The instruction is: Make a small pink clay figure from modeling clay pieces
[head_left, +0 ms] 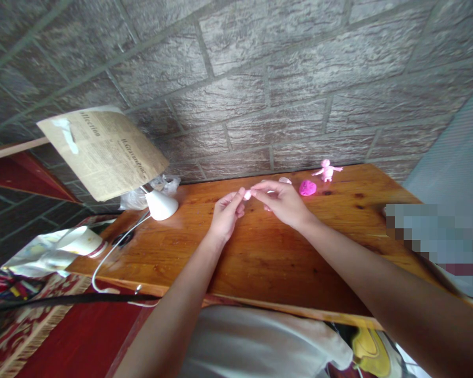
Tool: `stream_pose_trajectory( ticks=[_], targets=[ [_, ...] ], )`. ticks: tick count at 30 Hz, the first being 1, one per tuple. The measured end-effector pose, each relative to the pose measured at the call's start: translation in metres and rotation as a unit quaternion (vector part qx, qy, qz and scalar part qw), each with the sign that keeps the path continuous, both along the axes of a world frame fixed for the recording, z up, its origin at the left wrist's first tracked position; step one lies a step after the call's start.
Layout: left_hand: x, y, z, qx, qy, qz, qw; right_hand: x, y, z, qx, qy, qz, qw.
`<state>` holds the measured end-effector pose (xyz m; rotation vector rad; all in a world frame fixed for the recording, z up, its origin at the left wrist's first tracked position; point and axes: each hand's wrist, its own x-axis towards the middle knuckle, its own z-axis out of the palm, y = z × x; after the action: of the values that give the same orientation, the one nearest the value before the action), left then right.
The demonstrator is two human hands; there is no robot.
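Note:
Between the fingertips of both hands is a small pale pink piece of modelling clay (pixel 247 195), held above the wooden table. My left hand (pixel 225 216) pinches it from the left with thumb and index finger, its other fingers curled. From the right, the thumb and forefinger of my right hand (pixel 286 202) close on it too. Behind the right hand, partly covered by it, lies a pale pink lump (pixel 285 180). A bright magenta lump of clay (pixel 308 188) rests farther right. Beyond that stands a pink clay figure (pixel 327 171) with outstretched arms.
A lamp with a newsprint shade (pixel 106 152) and white base (pixel 161 205) stands left on the wooden table (pixel 260 262); its cable hangs over the front edge. A paper cup (pixel 81 241) lies at the left end. A brick-patterned wall (pixel 244 100) rises behind.

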<state>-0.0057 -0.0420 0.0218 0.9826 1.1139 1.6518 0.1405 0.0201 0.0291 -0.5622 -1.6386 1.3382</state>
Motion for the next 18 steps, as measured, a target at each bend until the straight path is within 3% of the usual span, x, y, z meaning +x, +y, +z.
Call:
stream_pose_trajectory(
  ticks=[18],
  targets=[
    [-0.0025,0.0006,-0.0007,-0.011,-0.022,-0.011,1.0,0.0012,0.0005,-0.0002,-0.008,-0.002,0.016,1.0]
  ],
)
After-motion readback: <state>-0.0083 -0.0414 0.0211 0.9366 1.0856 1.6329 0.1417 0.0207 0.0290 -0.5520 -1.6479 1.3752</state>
